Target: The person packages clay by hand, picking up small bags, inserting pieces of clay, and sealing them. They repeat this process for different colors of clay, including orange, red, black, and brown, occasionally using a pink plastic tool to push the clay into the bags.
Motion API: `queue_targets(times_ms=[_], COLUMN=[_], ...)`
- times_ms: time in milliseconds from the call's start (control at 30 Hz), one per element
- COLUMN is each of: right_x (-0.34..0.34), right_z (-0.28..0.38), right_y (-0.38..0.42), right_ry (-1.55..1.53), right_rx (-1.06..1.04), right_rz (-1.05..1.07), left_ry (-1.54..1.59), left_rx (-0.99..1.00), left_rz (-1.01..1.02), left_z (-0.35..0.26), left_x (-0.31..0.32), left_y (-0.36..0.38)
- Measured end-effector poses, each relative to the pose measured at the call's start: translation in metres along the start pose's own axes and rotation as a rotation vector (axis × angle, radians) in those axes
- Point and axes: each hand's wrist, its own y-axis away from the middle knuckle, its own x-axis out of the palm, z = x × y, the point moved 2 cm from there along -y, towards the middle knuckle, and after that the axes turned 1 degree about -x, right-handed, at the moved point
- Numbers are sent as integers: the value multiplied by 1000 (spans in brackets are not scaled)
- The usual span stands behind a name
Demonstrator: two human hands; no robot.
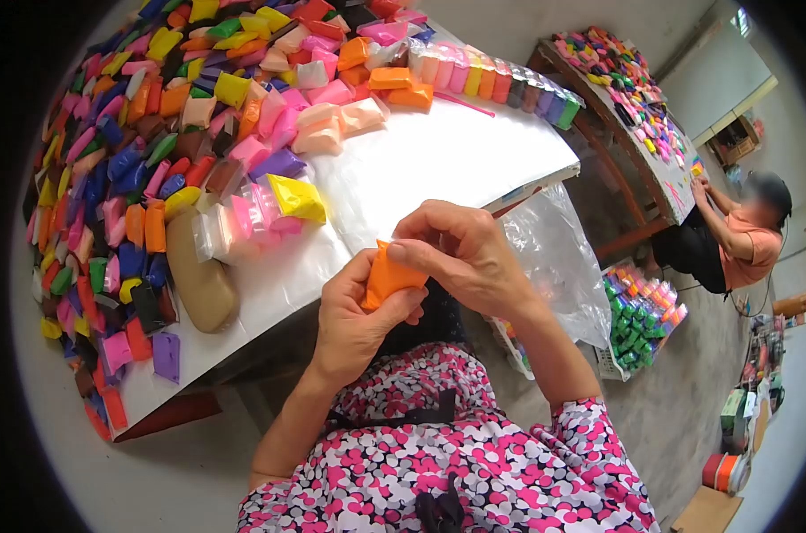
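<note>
Both hands meet over the near edge of the white table, around a small orange packet point(387, 281). My left hand point(342, 311) is closed around its lower part, thumb across the front. At its upper corner, the thumb and fingers of my right hand point(463, 256) pinch the wrapper. On the table beyond my left hand lie a shiny yellow packet point(298, 198) and pale pink packets point(259, 216). A smooth tan oval block point(198, 271) rests to their left.
Colourful packets point(167, 115) heap over the table's left side. A clear-wrapped row of packets point(500, 82) and a pink stick point(465, 105) lie at the back. A plastic bag point(558, 258) hangs beside a packet-filled basket point(609, 366). A person point(751, 235) sits at another table point(671, 186).
</note>
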Motion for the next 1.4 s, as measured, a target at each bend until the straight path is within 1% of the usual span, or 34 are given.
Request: queue_targets(times_ms=[67,167,267,367,400,500,600,700,800,900,1000,1100,1200,1300,1333,1400], right_x=[3,4,5,-5,-8,-5,-7,-7,-8,-2,1,1,0,6,9,21], right_z=[-5,-12,-14,-19,-20,-26,-30,-33,-30,-32,-29,-19,-13,-15,-10,-6], right_y=[-3,-1,1,-5,-8,-11,-15,-19,-25,-28,-29,-20,0,29,39,47], right_ry=[-1,239,-134,-259,-251,-300,-296,-363,-263,-196,-244,-305,-292,246,245,439], right_rx=[-124,-355,-69,30,52,98,155,260,280,235,230,153,59,-264,-381,-595], right_rz=[-16,-105,-62,-51,-20,-5,50,107,105,66,19,-108,-303,-495,-442,-436], left_ry=[-19,-24,35,78,52,-197,-320,-698,-863,-950,-807,-563,-458,-429,-414,-382], left_rx=[-17,-90,-63,-14,5,54,24,227,383,468,370,323,322,338,346,359], left_rz=[46,65,30,30,29,17,-55,-74,-112,-119,-185,-268,-359,-375,-380,-390], left_z=[3,10,1,-1,-2,-3,-7,-4,-3,-1,4,15,22,28,28,29], left_x=[-1,-5,0,-6,-8,-13,-15,-14,-12,-15,-13,-14,-11,-11,-10,-8], left_y=[0,0,3,8,11,17,22,22,17,13,15,20,23,25,24,24])
